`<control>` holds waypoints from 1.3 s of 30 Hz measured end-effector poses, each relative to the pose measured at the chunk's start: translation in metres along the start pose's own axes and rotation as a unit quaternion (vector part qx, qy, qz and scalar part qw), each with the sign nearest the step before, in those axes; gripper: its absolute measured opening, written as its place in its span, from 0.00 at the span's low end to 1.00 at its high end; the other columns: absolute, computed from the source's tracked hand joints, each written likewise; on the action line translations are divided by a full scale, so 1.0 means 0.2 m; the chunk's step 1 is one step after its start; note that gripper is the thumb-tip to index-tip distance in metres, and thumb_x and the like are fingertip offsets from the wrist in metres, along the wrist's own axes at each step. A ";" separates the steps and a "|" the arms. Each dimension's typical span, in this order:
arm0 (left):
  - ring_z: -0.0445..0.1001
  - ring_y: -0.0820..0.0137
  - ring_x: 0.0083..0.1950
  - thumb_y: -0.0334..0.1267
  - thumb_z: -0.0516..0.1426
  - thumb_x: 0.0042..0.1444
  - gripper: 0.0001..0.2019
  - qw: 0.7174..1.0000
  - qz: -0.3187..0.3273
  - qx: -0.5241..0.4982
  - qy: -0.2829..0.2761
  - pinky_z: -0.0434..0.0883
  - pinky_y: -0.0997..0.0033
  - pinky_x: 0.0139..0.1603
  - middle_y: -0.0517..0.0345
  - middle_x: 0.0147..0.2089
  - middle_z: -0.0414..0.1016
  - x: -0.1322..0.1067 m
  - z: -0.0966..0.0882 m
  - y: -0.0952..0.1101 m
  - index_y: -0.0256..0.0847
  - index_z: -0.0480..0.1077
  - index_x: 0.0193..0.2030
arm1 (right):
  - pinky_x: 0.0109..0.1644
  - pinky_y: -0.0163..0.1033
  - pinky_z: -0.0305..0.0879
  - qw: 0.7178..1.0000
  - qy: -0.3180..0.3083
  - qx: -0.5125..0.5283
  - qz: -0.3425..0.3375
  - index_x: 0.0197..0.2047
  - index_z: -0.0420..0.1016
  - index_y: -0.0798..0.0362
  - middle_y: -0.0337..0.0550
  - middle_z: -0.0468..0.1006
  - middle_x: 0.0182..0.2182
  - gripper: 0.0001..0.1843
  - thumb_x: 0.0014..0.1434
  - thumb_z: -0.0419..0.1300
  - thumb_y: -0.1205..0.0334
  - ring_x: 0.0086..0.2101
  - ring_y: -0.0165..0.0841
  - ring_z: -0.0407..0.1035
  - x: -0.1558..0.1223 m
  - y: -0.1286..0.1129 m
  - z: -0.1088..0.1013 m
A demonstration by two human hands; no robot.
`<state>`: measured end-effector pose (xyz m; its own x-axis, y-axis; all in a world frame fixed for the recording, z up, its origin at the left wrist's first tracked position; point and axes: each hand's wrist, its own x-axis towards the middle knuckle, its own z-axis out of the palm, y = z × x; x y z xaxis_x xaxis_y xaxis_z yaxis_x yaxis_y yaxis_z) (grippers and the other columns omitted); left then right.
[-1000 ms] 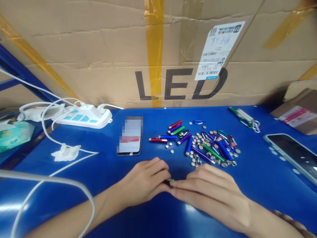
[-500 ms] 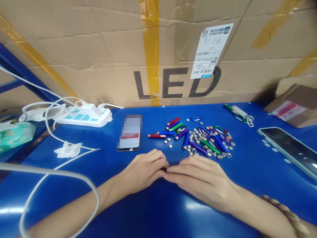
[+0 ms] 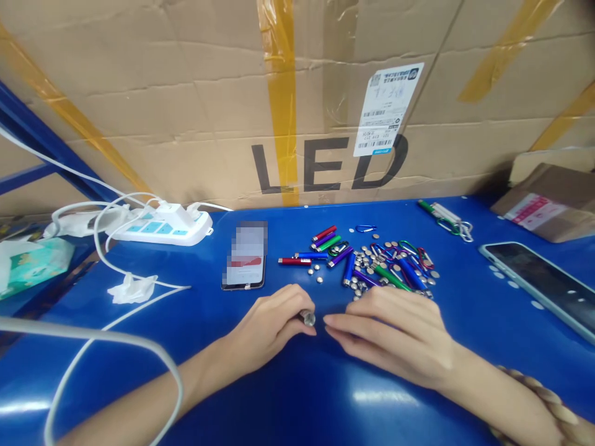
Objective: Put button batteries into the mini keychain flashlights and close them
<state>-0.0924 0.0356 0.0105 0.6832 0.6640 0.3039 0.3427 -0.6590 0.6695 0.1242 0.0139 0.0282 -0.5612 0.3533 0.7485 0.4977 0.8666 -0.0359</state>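
Observation:
My left hand [image 3: 282,316] is closed around a small flashlight tube [image 3: 308,318]. Its round silver end pokes out toward the right; the rest of the tube is hidden in the fingers. Just right of it, my right hand [image 3: 395,328] has thumb and fingers pressed together, the tips a short gap from the tube. Whatever they pinch, if anything, cannot be made out. Behind the right hand lies a pile of coloured mini flashlights [image 3: 349,269], mixed with button cells [image 3: 370,271] and carabiner clips [image 3: 424,258]. A red flashlight [image 3: 294,262] lies left of the pile.
On the blue table [image 3: 260,396] a phone [image 3: 244,272] lies left of the pile, another phone [image 3: 539,285] at right. A power strip [image 3: 195,232], white cables [image 3: 171,365] and crumpled tissue [image 3: 132,289] occupy the left. A large cardboard box [image 3: 209,93] stands behind.
My right fingertips have drawn away to the right from my left hand, leaving a gap. The tube's silver end now shows. The view has tilted up slightly.

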 end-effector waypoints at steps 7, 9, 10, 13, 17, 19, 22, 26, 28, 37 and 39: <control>0.65 0.75 0.31 0.43 0.45 0.65 0.14 0.999 0.029 0.039 -0.013 0.64 0.78 0.31 0.59 0.31 0.66 0.01 0.02 -0.02 0.38 0.64 0.34 | 0.26 0.34 0.63 0.995 -0.097 0.006 0.027 0.40 0.74 0.53 0.37 0.76 0.27 0.06 0.58 0.58 0.64 0.24 0.26 0.68 -0.01 -0.03 0.06; 0.65 0.75 0.30 0.43 0.44 0.65 0.15 0.998 0.033 0.052 -0.015 0.64 0.78 0.29 0.58 0.30 0.66 0.01 0.02 -0.02 0.37 0.64 0.34 | 0.26 0.34 0.62 0.994 -0.107 0.000 0.033 0.40 0.74 0.53 0.36 0.75 0.25 0.07 0.58 0.57 0.64 0.23 0.26 0.68 -0.01 -0.03 0.06; 0.64 0.75 0.29 0.43 0.44 0.66 0.15 0.998 0.034 0.057 -0.013 0.64 0.78 0.29 0.58 0.29 0.66 0.01 0.02 -0.01 0.37 0.64 0.34 | 0.25 0.34 0.62 0.994 -0.105 -0.003 0.035 0.40 0.74 0.53 0.36 0.75 0.25 0.07 0.58 0.57 0.64 0.22 0.26 0.68 -0.01 -0.03 0.06; 0.64 0.75 0.28 0.40 0.46 0.65 0.12 0.997 0.038 0.073 0.011 0.63 0.77 0.28 0.60 0.28 0.66 0.01 0.03 -0.01 0.38 0.63 0.34 | 0.26 0.33 0.62 0.994 -0.083 0.020 0.064 0.40 0.73 0.53 0.35 0.75 0.25 0.07 0.58 0.57 0.65 0.22 0.25 0.67 -0.01 -0.03 0.05; 0.65 0.76 0.31 0.36 0.47 0.64 0.08 0.994 -0.054 0.037 0.083 0.64 0.78 0.32 0.60 0.32 0.65 -0.01 0.03 0.02 0.39 0.62 0.35 | 0.35 0.33 0.66 0.984 -0.084 0.023 0.152 0.43 0.73 0.54 0.41 0.78 0.33 0.10 0.59 0.56 0.63 0.31 0.28 0.71 -0.02 0.01 0.06; 0.66 0.76 0.33 0.33 0.47 0.64 0.06 0.989 -0.107 0.009 0.100 0.64 0.78 0.35 0.60 0.34 0.65 -0.01 0.03 0.03 0.40 0.62 0.36 | 0.42 0.39 0.65 0.979 -0.111 -0.030 0.167 0.48 0.72 0.54 0.47 0.77 0.41 0.15 0.60 0.55 0.58 0.38 0.34 0.71 -0.03 0.04 0.07; 0.67 0.75 0.35 0.32 0.47 0.63 0.05 0.988 -0.127 -0.019 0.081 0.65 0.77 0.37 0.59 0.36 0.65 -0.01 0.03 0.04 0.40 0.62 0.38 | 0.48 0.48 0.62 0.969 -0.160 -0.081 0.170 0.52 0.72 0.50 0.49 0.73 0.50 0.20 0.61 0.52 0.51 0.46 0.41 0.67 -0.05 0.07 0.10; 0.67 0.74 0.36 0.34 0.47 0.63 0.06 0.991 -0.120 -0.034 0.056 0.66 0.75 0.38 0.57 0.37 0.66 -0.01 0.01 0.04 0.40 0.64 0.37 | 0.52 0.51 0.59 0.965 -0.176 -0.101 0.164 0.50 0.74 0.47 0.49 0.70 0.54 0.20 0.61 0.51 0.48 0.51 0.43 0.64 -0.06 0.10 0.12; 0.67 0.73 0.35 0.35 0.47 0.63 0.07 0.991 -0.115 -0.032 0.054 0.66 0.75 0.37 0.57 0.36 0.66 -0.01 0.00 0.04 0.39 0.65 0.36 | 0.52 0.51 0.59 0.969 -0.164 -0.101 0.153 0.47 0.76 0.47 0.49 0.70 0.53 0.18 0.62 0.51 0.51 0.50 0.42 0.64 -0.06 0.10 0.12; 0.68 0.74 0.34 0.36 0.50 0.62 0.07 0.994 -0.106 -0.034 0.016 0.67 0.76 0.36 0.57 0.36 0.67 -0.02 -0.01 0.03 0.39 0.67 0.35 | 0.50 0.50 0.58 0.975 -0.130 -0.037 0.174 0.39 0.78 0.45 0.45 0.72 0.50 0.14 0.64 0.50 0.58 0.48 0.40 0.65 -0.08 0.14 0.13; 0.68 0.74 0.34 0.37 0.51 0.62 0.07 0.995 -0.099 -0.027 0.012 0.67 0.76 0.35 0.57 0.36 0.68 -0.02 -0.01 0.03 0.39 0.68 0.36 | 0.50 0.49 0.57 0.975 -0.122 -0.015 0.185 0.38 0.78 0.45 0.44 0.73 0.49 0.14 0.64 0.51 0.57 0.47 0.40 0.65 -0.08 0.14 0.14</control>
<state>-0.0939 0.0302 0.0136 0.5892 0.7880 0.1785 0.4334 -0.4947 0.7533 0.1294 0.0413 -0.0035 -0.4785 0.7166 0.5075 0.7132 0.6543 -0.2513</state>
